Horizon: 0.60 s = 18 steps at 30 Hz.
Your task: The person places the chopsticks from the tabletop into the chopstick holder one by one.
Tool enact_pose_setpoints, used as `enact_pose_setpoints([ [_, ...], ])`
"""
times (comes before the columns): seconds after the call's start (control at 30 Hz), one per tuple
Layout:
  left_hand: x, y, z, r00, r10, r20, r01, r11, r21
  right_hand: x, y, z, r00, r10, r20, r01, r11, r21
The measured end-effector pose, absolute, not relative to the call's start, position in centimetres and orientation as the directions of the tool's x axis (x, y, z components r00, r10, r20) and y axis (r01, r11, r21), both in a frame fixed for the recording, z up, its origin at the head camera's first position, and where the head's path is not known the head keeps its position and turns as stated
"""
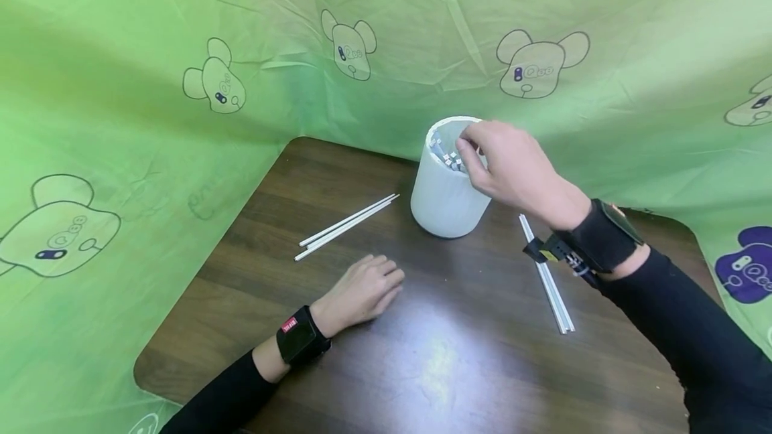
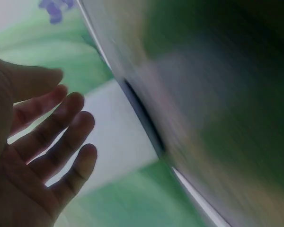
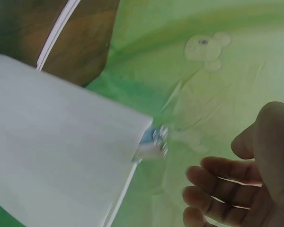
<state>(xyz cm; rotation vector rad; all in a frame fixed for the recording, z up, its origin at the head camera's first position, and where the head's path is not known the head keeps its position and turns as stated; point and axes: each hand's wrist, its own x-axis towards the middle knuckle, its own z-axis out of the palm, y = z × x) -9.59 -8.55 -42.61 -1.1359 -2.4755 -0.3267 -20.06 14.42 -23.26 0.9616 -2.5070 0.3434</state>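
Observation:
A white cylindrical container (image 1: 449,201) stands upright toward the back of the table, holding several small bluish pieces with white ends (image 1: 451,161). My right hand (image 1: 512,165) is over its right rim, fingers loosely bent. In the right wrist view that hand (image 3: 236,184) has a gap between thumb and fingers, nothing in it, and the pieces (image 3: 154,138) poke up past the container's rim. Low over the table, my left hand (image 1: 363,288) is relaxed and holds nothing. It is nearest to a few thin white sticks (image 1: 345,228) lying left of the container.
More thin white sticks (image 1: 555,290) lie on the right of the brown wooden table (image 1: 253,307), below my right wrist. A green cloth (image 1: 410,92) printed with cartoon heads surrounds the table's back and sides.

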Motion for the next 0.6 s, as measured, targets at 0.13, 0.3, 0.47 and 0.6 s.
enact_pose_setpoints([
  [0.13, -10.8, -10.7, -43.1, -0.67, 0.627, 0.398, 0.701, 0.711, 0.059, -17.7, 14.3, -24.0, -0.61, -0.594, 0.524, -0.716, 0.697, -0.042],
  [0.3, -11.8, -13.8, -43.2, -0.776, 0.541, 0.323, 0.594, 0.8, 0.086, -15.0, 14.2, -25.3, -0.551, -0.644, 0.531, -0.763, 0.647, -0.007],
  [0.47, -12.4, -17.0, -43.1, -0.884, 0.408, 0.227, 0.444, 0.885, 0.137, -12.8, 14.2, -26.7, -0.489, -0.695, 0.528, -0.813, 0.582, 0.014],
  [0.6, -12.9, -19.0, -42.9, -0.936, 0.31, 0.166, 0.337, 0.924, 0.178, -11.3, 14.2, -28.1, -0.461, -0.73, 0.505, -0.841, 0.541, 0.014],
])
